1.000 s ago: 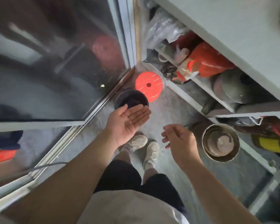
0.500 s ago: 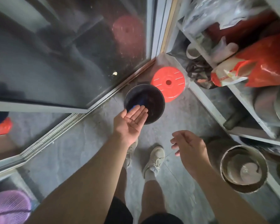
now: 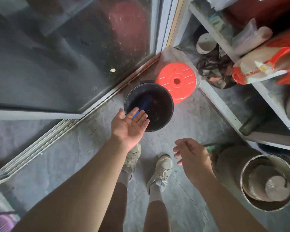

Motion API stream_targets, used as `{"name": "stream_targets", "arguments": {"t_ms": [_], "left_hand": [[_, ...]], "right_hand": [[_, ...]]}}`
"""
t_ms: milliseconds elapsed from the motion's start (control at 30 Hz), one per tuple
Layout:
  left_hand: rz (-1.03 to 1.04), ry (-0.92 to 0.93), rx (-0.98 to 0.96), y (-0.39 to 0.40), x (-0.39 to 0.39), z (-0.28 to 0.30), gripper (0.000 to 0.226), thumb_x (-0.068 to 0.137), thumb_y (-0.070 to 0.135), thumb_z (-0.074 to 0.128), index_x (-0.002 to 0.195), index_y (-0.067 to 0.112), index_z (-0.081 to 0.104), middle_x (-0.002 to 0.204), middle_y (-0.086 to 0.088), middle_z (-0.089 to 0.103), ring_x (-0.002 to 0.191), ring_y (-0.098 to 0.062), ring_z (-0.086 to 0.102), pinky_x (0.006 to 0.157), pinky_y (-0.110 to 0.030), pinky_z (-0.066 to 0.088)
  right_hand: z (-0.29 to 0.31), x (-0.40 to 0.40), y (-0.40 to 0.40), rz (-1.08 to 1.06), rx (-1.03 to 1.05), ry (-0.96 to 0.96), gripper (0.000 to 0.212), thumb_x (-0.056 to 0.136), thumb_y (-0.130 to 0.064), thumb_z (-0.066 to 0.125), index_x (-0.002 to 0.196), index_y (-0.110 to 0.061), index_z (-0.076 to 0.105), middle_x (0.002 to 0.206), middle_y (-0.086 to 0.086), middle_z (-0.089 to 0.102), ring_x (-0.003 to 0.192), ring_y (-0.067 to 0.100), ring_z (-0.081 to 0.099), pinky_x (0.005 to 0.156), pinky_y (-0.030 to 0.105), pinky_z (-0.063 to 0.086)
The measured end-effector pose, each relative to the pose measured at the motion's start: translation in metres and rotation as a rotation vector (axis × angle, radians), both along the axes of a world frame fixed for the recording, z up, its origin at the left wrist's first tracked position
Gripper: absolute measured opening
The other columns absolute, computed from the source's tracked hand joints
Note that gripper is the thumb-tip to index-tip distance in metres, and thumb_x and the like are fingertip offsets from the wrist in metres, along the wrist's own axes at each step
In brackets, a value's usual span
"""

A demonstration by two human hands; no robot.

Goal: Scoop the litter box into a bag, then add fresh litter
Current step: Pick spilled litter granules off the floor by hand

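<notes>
A black round bucket [image 3: 164,97] stands on the grey floor in the corner by the glass door, with something blue [image 3: 145,104] inside it. My left hand [image 3: 130,126] is held palm up with straight fingers over the bucket's near rim, and a few small grains lie on the palm. My right hand [image 3: 192,154] hovers lower right, palm down, fingers loosely curled, holding nothing. No litter box, scoop or bag is in view.
An orange round lid [image 3: 177,82] lies behind the bucket. A glass sliding door [image 3: 65,52] fills the left. White shelves [image 3: 224,104] with bags and clutter line the right. A dusty metal pot [image 3: 268,183] sits on the floor at lower right. My shoes [image 3: 159,171] stand below the hands.
The view has closed in on the corner and the bucket looks larger. My left hand has reached forward over the bucket's rim. The right hand stays open and empty beside it.
</notes>
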State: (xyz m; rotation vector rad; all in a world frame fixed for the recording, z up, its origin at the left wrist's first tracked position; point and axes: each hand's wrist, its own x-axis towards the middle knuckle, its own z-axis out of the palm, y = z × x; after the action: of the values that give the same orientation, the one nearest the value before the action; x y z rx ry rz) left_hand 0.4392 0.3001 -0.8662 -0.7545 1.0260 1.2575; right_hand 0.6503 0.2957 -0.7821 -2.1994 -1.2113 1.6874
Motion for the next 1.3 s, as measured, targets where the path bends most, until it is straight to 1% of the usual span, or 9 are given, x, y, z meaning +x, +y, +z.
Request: {"name": "stream_targets", "arguments": {"t_ms": [300,600,767,833,967,1033,1067,1167,1300], "left_hand": [[-0.027,-0.020,0.027,0.007,-0.009,-0.005,0.072,0.103,0.060,0.032,0.151,0.007,0.044,0.155,-0.021,0.043,0.149,-0.034,0.034,0.122,-0.052,0.026],[-0.069,-0.021,0.029,0.003,-0.009,-0.011,0.073,0.098,0.067,0.034,0.145,0.014,0.053,0.148,-0.012,0.051,0.140,-0.035,0.043,0.117,-0.064,0.028],[-0.098,0.002,0.013,0.006,-0.003,-0.007,0.078,0.096,0.071,0.034,0.149,0.016,0.049,0.157,-0.012,0.043,0.151,-0.030,0.032,0.122,-0.060,0.019],[-0.126,0.030,0.026,0.006,-0.002,-0.007,0.080,0.093,0.074,0.037,0.148,0.017,0.049,0.151,-0.011,0.050,0.141,-0.029,0.046,0.120,-0.057,0.026],[-0.287,0.390,0.038,-0.001,0.007,-0.007,0.084,0.096,0.070,0.043,0.155,0.011,0.034,0.151,-0.009,0.050,0.122,-0.005,0.063,0.094,-0.031,0.053],[-0.274,0.490,0.057,0.002,0.004,-0.008,0.057,0.111,0.041,0.034,0.149,-0.001,0.038,0.142,-0.017,0.056,0.079,0.009,0.069,0.063,-0.007,0.050],[-0.283,0.505,0.092,0.006,-0.001,-0.006,0.053,0.113,0.036,0.031,0.149,-0.001,0.040,0.141,-0.017,0.056,0.076,0.004,0.069,0.061,-0.005,0.048],[-0.253,0.209,0.107,0.020,-0.017,-0.007,0.078,0.097,0.069,0.040,0.147,0.010,0.050,0.145,-0.013,0.056,0.124,-0.025,0.062,0.103,-0.039,0.047],[-0.176,0.035,0.112,0.021,-0.015,-0.007,0.083,0.090,0.077,0.043,0.147,0.017,0.053,0.148,-0.007,0.056,0.135,-0.030,0.055,0.117,-0.053,0.033]], "right_hand": [[-0.013,-0.024,-0.003,-0.016,0.009,0.037,0.017,0.096,-0.017,0.057,0.087,-0.019,0.072,0.077,-0.001,0.072,0.066,0.013,0.068,0.067,0.036,0.058],[-0.024,-0.050,0.004,-0.009,0.074,0.052,0.015,0.095,-0.027,0.060,0.084,-0.031,0.069,0.078,-0.002,0.072,0.077,0.020,0.069,0.070,0.048,0.059],[-0.018,-0.074,0.012,0.190,0.123,0.226,0.019,0.094,-0.040,0.064,0.112,-0.047,0.064,0.111,-0.031,0.064,0.093,-0.014,0.059,0.074,0.004,0.042],[-0.018,-0.093,0.012,0.316,0.175,0.322,0.030,0.098,-0.040,0.059,0.127,-0.046,0.057,0.130,-0.039,0.049,0.116,-0.024,0.043,0.095,0.001,0.032],[-0.042,-0.128,0.015,0.670,0.224,0.244,0.057,0.100,-0.053,0.041,0.154,-0.038,0.029,0.163,-0.016,0.021,0.151,0.005,0.008,0.124,0.039,0.007],[-0.053,-0.134,0.024,0.700,0.176,0.272,0.067,0.095,-0.068,0.036,0.155,-0.039,0.024,0.164,-0.016,0.017,0.152,0.004,0.002,0.124,0.039,0.003],[-0.063,-0.136,0.030,0.691,0.156,0.292,0.070,0.093,-0.072,0.035,0.155,-0.040,0.024,0.164,-0.016,0.018,0.152,0.004,0.003,0.123,0.037,0.002],[-0.091,-0.145,0.049,0.663,0.136,0.253,0.059,0.096,-0.064,0.025,0.144,-0.033,0.043,0.155,-0.005,0.039,0.147,0.015,0.028,0.122,0.045,0.019],[-0.105,-0.142,0.062,0.606,0.210,0.085,0.076,0.089,-0.063,0.015,0.151,-0.024,0.038,0.161,0.000,0.030,0.150,0.019,0.021,0.122,0.052,0.018]]}}
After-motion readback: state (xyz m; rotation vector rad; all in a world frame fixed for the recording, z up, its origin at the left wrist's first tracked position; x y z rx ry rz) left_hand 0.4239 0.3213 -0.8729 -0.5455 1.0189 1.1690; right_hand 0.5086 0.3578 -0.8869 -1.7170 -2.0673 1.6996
